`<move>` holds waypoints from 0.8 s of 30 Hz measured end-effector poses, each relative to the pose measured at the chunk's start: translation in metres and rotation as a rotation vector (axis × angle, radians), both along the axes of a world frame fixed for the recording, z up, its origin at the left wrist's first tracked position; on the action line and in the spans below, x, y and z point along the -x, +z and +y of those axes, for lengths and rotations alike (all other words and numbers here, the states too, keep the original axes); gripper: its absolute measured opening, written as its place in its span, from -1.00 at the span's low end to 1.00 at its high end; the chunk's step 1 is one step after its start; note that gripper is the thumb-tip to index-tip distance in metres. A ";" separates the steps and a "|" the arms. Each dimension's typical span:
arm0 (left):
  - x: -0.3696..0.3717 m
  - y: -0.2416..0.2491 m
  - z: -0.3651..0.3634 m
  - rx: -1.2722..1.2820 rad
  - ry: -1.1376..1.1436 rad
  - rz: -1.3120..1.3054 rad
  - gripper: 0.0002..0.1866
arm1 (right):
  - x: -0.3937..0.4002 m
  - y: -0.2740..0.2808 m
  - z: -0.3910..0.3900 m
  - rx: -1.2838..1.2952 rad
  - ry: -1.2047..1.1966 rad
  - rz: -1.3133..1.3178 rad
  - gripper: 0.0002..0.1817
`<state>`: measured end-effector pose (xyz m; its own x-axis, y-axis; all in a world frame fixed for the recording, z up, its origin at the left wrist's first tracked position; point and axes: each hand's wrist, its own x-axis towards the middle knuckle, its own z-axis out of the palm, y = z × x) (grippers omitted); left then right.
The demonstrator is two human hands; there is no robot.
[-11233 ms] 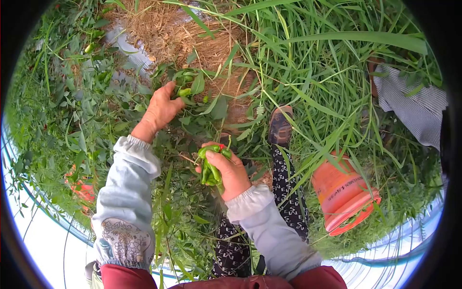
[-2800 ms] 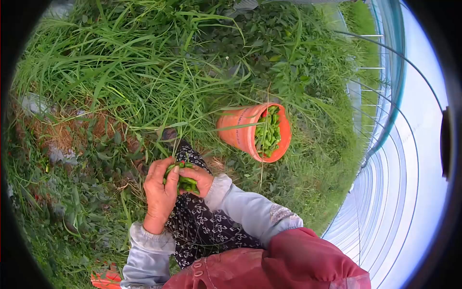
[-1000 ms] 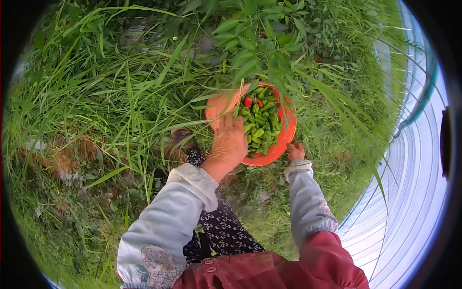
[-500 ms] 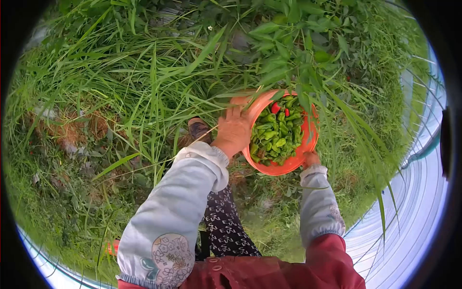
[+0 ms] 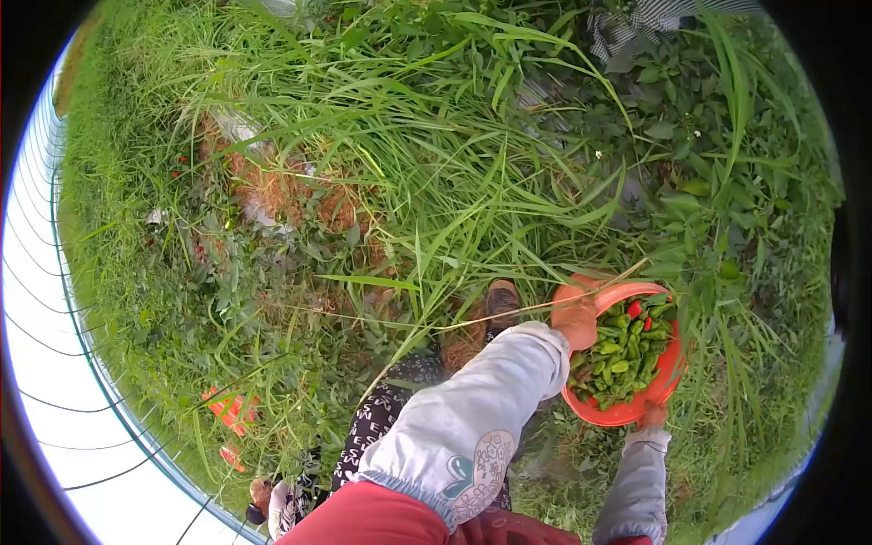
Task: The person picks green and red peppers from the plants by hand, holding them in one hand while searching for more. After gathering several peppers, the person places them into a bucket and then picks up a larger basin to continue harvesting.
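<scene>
An orange-red tub (image 5: 673, 368) holds many green peppers (image 5: 622, 350) and a few red ones. My left hand (image 5: 574, 313) lies over the tub's left side, gripping its rim. My right hand (image 5: 650, 415) grips the lower right rim; most of its fingers are hidden under the tub. The tub is tilted, with its opening toward me. Long grass blades and leafy pepper plants (image 5: 727, 218) hang over its upper right edge.
Tall grass (image 5: 436, 182) spreads ahead. My shoe (image 5: 502, 304) is left of the tub. Orange containers (image 5: 233, 410) stand in the plants at lower left, near another person (image 5: 289, 502). Checkered cloth (image 5: 636, 29) shows at top right.
The view has swung left, so the tub and both hands appear farther right and lower. The other person and more of the orange containers have come into view. Both hands still hold the tub.
</scene>
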<state>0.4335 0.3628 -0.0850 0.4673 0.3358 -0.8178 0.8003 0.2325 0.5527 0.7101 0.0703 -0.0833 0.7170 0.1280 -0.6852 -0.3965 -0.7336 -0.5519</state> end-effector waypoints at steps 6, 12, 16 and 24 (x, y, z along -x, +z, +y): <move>0.080 0.028 0.003 -0.067 0.158 -0.170 -0.34 | 0.025 0.036 0.013 0.012 0.086 -0.158 -0.62; 0.180 0.099 0.075 -0.032 0.269 -0.058 -0.37 | 0.107 0.113 0.136 0.004 0.526 -0.197 -0.60; 0.270 0.133 0.121 -0.095 0.418 -0.028 -0.44 | 0.207 0.140 0.246 -0.217 0.586 -0.072 -0.56; 0.456 0.145 0.196 -0.083 1.080 -0.162 -0.51 | 0.374 0.113 0.474 -0.429 1.166 -0.205 -0.49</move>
